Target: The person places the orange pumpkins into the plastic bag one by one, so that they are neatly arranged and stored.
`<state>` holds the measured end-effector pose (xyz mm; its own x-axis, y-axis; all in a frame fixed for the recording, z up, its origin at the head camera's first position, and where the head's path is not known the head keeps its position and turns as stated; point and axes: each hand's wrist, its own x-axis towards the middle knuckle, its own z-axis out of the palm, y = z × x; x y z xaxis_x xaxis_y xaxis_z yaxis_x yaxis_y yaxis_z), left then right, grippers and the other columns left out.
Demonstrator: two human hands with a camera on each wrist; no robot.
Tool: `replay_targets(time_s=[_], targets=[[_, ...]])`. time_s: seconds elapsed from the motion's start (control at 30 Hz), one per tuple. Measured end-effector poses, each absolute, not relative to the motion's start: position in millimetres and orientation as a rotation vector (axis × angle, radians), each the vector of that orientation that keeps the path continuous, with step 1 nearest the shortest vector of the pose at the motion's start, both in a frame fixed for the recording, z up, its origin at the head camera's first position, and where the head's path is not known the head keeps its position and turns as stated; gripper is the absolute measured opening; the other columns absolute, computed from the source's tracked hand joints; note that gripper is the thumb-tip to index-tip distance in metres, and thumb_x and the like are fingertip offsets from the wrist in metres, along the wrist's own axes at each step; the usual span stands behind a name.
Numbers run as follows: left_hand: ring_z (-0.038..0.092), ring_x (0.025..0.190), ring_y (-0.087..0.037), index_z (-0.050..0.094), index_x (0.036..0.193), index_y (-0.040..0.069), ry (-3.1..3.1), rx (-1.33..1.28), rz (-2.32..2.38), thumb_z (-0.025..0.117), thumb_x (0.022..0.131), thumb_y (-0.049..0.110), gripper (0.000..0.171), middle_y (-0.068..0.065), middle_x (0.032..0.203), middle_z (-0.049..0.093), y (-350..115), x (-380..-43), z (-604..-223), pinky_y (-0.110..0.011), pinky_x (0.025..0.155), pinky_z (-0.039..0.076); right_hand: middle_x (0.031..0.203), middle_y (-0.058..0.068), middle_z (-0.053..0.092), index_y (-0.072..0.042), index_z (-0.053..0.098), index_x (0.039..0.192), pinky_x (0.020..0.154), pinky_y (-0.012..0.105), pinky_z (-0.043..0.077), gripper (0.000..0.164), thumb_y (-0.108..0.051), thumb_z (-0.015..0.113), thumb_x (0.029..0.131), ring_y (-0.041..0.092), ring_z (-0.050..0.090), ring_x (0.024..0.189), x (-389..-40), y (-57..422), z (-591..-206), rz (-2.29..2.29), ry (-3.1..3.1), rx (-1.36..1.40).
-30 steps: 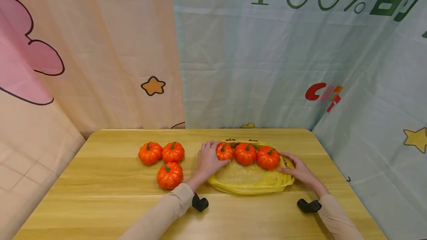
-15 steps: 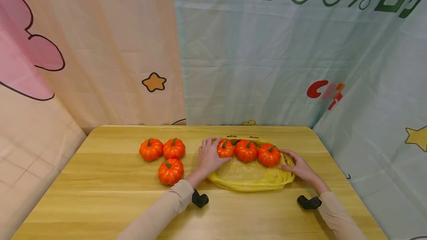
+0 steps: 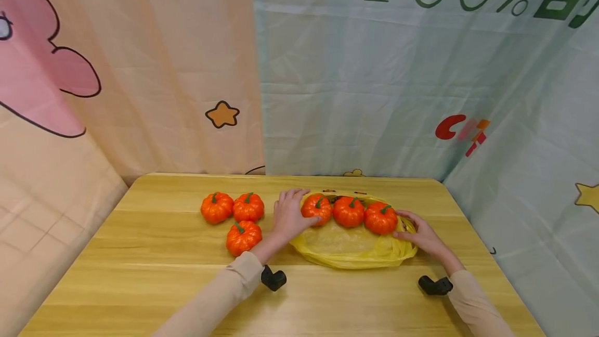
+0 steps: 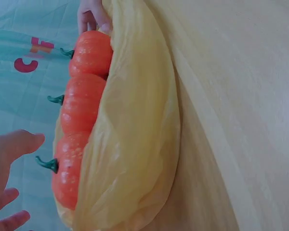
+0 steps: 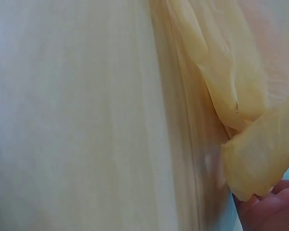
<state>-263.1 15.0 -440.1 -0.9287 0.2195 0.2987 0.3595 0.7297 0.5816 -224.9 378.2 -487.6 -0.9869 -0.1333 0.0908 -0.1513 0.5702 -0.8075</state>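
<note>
Three shiny orange toy pumpkins with green stems lie in a row at the mouth of a yellow plastic bag (image 3: 348, 254): a left pumpkin (image 3: 318, 208), a middle pumpkin (image 3: 348, 212) and a right pumpkin (image 3: 380, 218). My left hand (image 3: 288, 216) is spread beside the left pumpkin. In the left wrist view its thumb (image 4: 26, 142) stands apart from that pumpkin's stem. At the bag's right end, my right hand (image 3: 423, 234) pinches the bag's edge next to the right pumpkin. In the right wrist view, its fingers (image 5: 274, 207) are partly hidden by the crumpled plastic (image 5: 260, 159).
Three more toy pumpkins sit in a cluster to the left on the wooden table (image 3: 150, 274): one at the back left (image 3: 217, 208), another at the back right (image 3: 248, 207), a third in front (image 3: 244, 238). A printed curtain (image 3: 351, 92) hangs behind the table's far edge.
The left hand has let go of the left pumpkin and drawn slightly left, its fingers spreading, so more of that pumpkin shows. The right hand stays at the bag's right end.
</note>
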Motion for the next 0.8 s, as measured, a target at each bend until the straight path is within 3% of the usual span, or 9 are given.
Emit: replay_targets(time_s=[0.17,0.37,0.47,0.6,0.7,0.8], targets=[[0.045,0.116,-0.032,0.057,0.131,0.015,-2.672,-0.465,-1.037,0.083,0.072,0.035,0.068,-0.011,0.130,0.055,4.1,-260.0,-430.7,-0.050,0.095,0.039,0.139,0.028,0.046,0.005,0.046,0.136,0.093,0.011,0.034,0.060,-0.014,0.072,0.085,0.041,0.036,0.130,-225.0,377.7,-488.4,1.400,-2.761,0.266],[0.048,0.116,-0.034,0.059,0.129,0.015,-2.591,-0.450,-1.040,0.084,0.072,0.034,0.065,-0.011,0.128,0.057,-13.2,-257.4,-422.6,-0.053,0.096,0.041,0.140,0.027,0.045,0.003,0.046,0.137,0.100,0.038,0.035,0.059,-0.013,0.070,0.086,0.043,0.034,0.132,-225.0,378.9,-487.7,1.395,-2.760,0.263],[0.049,0.115,-0.033,0.060,0.128,0.015,-2.553,-0.435,-1.056,0.084,0.072,0.032,0.063,-0.012,0.127,0.058,-22.5,-256.0,-420.1,-0.053,0.096,0.041,0.139,0.025,0.047,0.002,0.047,0.137,0.098,0.029,0.038,0.058,-0.014,0.071,0.086,0.033,0.040,0.129,-224.9,379.2,-488.0,1.378,-2.750,0.260],[0.049,0.114,-0.034,0.061,0.127,0.014,-2.503,-0.400,-1.095,0.084,0.072,0.030,0.061,-0.012,0.126,0.059,-36.9,-254.4,-417.5,-0.053,0.095,0.040,0.137,0.027,0.049,0.003,0.049,0.135,0.087,0.010,0.040,0.056,-0.012,0.071,0.086,0.005,0.048,0.114,-224.9,380.2,-489.4,1.393,-2.710,0.298],[0.048,0.115,-0.033,0.061,0.127,0.015,-2.478,-0.356,-1.110,0.084,0.072,0.030,0.061,-0.011,0.127,0.058,-49.8,-253.1,-416.6,-0.052,0.096,0.041,0.136,0.028,0.048,0.005,0.048,0.134,0.085,0.008,0.042,0.055,-0.010,0.070,0.086,-0.010,0.046,0.106,-224.2,381.9,-491.0,1.425,-2.679,0.342],[0.047,0.118,-0.033,0.060,0.127,0.014,-2.458,-0.317,-1.125,0.084,0.072,0.029,0.062,-0.011,0.128,0.058,-64.1,-252.9,-415.5,-0.054,0.099,0.040,0.134,0.017,0.052,0.006,0.049,0.133,0.085,0.008,0.042,0.055,-0.009,0.071,0.085,-0.013,0.046,0.105,-223.9,382.6,-492.8,1.437,-2.657,0.349]])
